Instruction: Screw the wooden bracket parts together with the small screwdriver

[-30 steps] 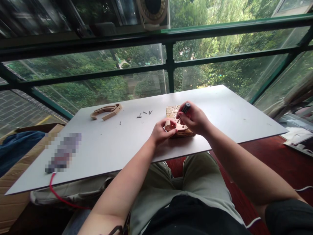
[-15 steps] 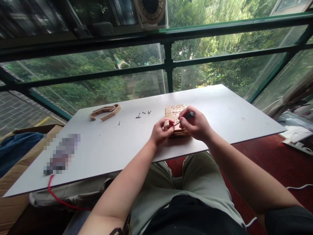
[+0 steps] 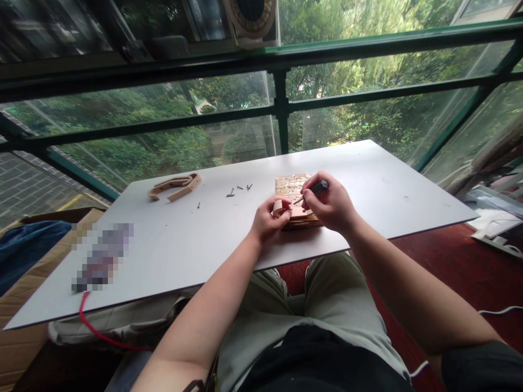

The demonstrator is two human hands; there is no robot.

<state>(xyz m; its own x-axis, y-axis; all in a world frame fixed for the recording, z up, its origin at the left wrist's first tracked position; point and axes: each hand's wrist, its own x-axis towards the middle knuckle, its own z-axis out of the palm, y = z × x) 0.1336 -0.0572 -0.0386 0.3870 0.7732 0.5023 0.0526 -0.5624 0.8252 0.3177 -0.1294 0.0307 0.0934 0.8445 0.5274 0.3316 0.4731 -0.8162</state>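
Observation:
My left hand (image 3: 269, 218) is closed on a tan leather strap (image 3: 278, 208), whose curled end shows between the fingers. A flat stretch of what looks like the same strap lies over the worn wooden block (image 3: 292, 182), whose top is pitted with marks. Something small and shiny shows at my left fingertips, too small to name. In my right hand (image 3: 327, 198) is a black-handled screwdriver (image 3: 320, 187), its thin shaft slanting down to the left. The screwdriver's tip is a little to the right of my left fingertips, above the block.
On the white table (image 3: 212, 239), several small screws (image 3: 231, 193) lie left of the block. Farther left rests another curled tan strap (image 3: 175, 188) with holes. A blurred-out object (image 3: 104, 256) with a red cord (image 3: 84, 316) is near the left edge. Green railings (image 3: 281, 109) stand behind.
My right hand has drawn the screwdriver slightly right, and its tip has come away from my left fingertips. My left hand has stayed in place with the strap.

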